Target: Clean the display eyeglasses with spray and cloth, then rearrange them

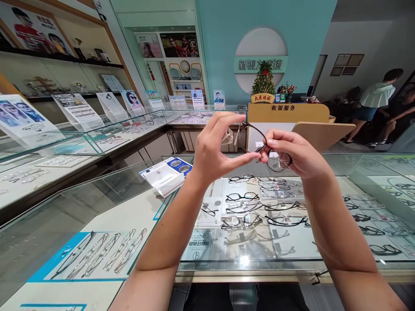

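In an eyeglass shop, two bare hands hold a pair of dark eyeglasses (263,144) up above a glass display counter (246,271). The right hand (293,153) has its grip closed on the frame, near the nose part. The left hand (215,151) curves around the other side of the frame, and I cannot tell how tight its grip is. A bit of clear wrap (228,136) sits just beside the left hand. Under the glass, rows of eyeglass frames (243,203) lie on white cards. A blue and white card (165,175) sits on top. Far back are a small Christmas tree (263,77) and a cashier desk (288,111), and a person (378,97) stands off to the right.
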Tool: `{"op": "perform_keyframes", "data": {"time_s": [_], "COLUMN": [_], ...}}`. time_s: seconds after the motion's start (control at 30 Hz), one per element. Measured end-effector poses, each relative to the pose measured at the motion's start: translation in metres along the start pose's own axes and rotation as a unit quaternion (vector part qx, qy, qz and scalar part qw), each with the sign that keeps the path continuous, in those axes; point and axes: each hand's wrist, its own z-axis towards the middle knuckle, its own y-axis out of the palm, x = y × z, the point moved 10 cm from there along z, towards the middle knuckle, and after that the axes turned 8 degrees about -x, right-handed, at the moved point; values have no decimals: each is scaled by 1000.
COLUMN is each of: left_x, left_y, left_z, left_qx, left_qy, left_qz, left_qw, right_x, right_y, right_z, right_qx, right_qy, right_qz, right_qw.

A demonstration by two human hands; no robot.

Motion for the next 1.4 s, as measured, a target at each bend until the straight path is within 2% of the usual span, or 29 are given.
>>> {"op": "perform_keyframes", "data": {"time_s": [0.23,0.3,0.33,0.37,0.4,0.47,0.53,0.6,0.73,0.8,0.9,1.0,1.2,1.4], "left_x": [9,9,9,9,9,7,5,2,-2,-1,2,3,0,-14], "left_y": [-8,-12,-17,-23,-31,-46,-53,-54,-52,-53,-54,-51,-45,-44], "left_z": [1,1,1,0,-2,-9,-15,-18,-21,-22,-20,-15,-14,-17], "left_qx": [-2,10,31,62,103,181,220,223,198,190,179,149,116,130], "left_qy": [0,-5,-6,-9,-15,-39,-70,-94,-149,-166,-163,-140,-106,-173], "left_qz": [7,20,29,43,58,90,107,103,82,72,61,54,59,8], "left_qw": [1000,1000,999,997,993,979,967,965,965,965,968,977,986,976], "right_x": [-4,-13,-22,-34,-48,-69,-76,-74,-73,-76,-78,-79,-74,-70], "right_y": [2,0,-4,-8,-11,-6,3,7,13,16,17,13,3,-2], "right_z": [-4,-6,-8,-13,-19,-35,-44,-46,-54,-58,-58,-58,-56,-56], "right_qx": [6,37,73,120,172,261,309,332,365,373,377,383,371,381], "right_qy": [0,-23,-59,-108,-162,-256,-294,-297,-285,-276,-223,-182,-181,-184], "right_qz": [-40,-93,-133,-185,-247,-379,-470,-503,-506,-498,-489,-492,-499,-487], "right_qw": [999,995,987,969,940,850,773,741,728,733,754,760,761,764]}}
